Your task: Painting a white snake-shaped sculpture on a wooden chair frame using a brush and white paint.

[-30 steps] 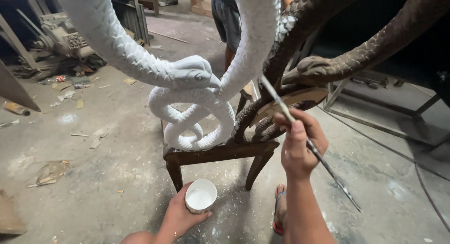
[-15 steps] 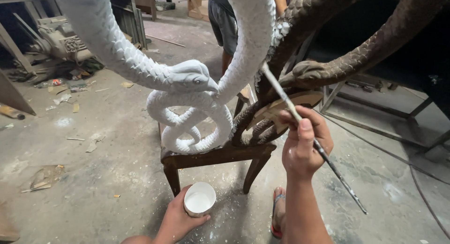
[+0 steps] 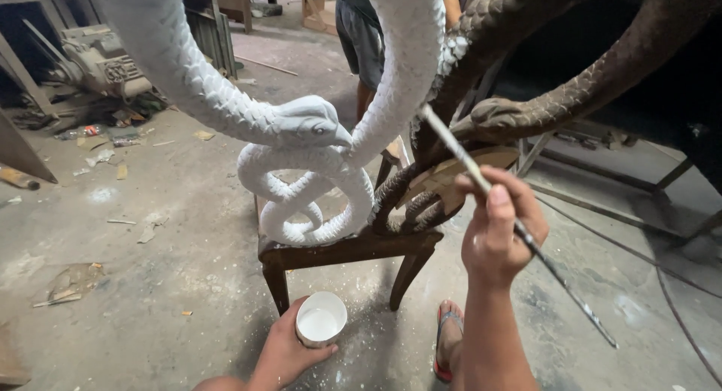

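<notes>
Concrete floor: dusty, littered with scraps toward its left edge. Two carved snakes rise from a dark wooden stool standing mid-floor. White snake: coated all over, coils resting on the stool's left half, head level with the loop above. Brown snake: bare dark scales, coils on the stool's right half, touching the white coils; white patches show where the two bodies cross near the top. Another person stands behind the carvings at the far edge of the floor.

Right hand: grip closed on a long thin brush, bristle end touching the white body beside the brown scales. Left hand: grip wrapped around a white cup of white paint, low in front of the stool's front edge. A sandalled foot rests on the floor beside the right forearm.
</notes>
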